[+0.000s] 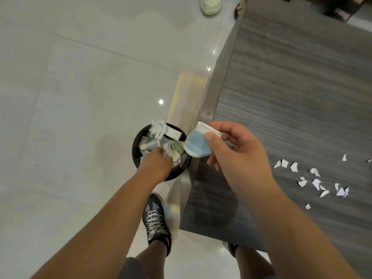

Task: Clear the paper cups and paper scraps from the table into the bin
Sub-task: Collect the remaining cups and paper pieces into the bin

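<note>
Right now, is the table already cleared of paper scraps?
No, torn white paper scraps lie scattered on the grey table.

Bare forearms, dark shorts (130, 267), black white-laced sneaker (156, 220)

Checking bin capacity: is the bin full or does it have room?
Nearly full. Crumpled paper and a cup pile up to the rim of the bin, some above it; the left hand is down on the heap.
</note>
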Available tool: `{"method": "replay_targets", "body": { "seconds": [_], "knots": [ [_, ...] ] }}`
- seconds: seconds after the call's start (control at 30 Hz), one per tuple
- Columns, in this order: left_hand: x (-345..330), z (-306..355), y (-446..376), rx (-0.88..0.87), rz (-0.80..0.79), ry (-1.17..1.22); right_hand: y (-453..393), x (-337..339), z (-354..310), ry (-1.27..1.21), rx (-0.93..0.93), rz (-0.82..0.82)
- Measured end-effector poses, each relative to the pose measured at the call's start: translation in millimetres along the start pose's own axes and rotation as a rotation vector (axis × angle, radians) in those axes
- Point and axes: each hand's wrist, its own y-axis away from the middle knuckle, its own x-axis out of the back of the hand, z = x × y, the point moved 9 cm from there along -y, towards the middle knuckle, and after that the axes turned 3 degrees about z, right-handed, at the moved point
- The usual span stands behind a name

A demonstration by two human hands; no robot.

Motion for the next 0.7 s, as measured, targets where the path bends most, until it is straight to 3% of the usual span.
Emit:
{"method": "replay_targets", "body": {
  "seconds": [0.07,0.13,0.2,0.23,0.3,0.4,0.53,0.67,0.7],
  "knots": [
    [32.5,14.7,29.1,-0.04,-0.035,0.417,-1.1,-17.7,-2.7,0.009,-0.022,-0.036],
    [42.5,44.0,61.2,-0.121,-0.362,0.921,-1.6,-36.3,-2.6,0.018,-0.045,-0.079],
    [52.7,69.1,90.9,-0.276,-0.641,1.095,-0.9,-54.3,-1.1,0.009,-0.071,-0.134],
    [56.9,72.1,96.2,-0.333,-0.661,1.082,-0.8,-60.9,-0.1,0.012,-0.082,-0.156],
    [57.7,58.8,81.9,-0.302,-0.507,1.02,-1.7,-64.8,0.7,0.04,-0.078,-0.164],
    [41.5,26.0,45.3,-0.049,-0.204,0.849,-5.1,-44.8,-7.2,0.145,0.007,-0.086],
    [-5.7,12.4,2.8,0.183,-0.126,0.518,-7.5,4.6,-14.6,0.122,0.037,0.041],
    [-30.6,25.5,-35.1,0.016,-0.053,-0.098,-5.2,65.0,-14.0,0.12,0.036,0.15],
    [-28.2,25.0,-40.1,0.07,-0.018,-0.104,-3.0,81.7,-13.4,0.113,0.031,0.192]
  ]
}}
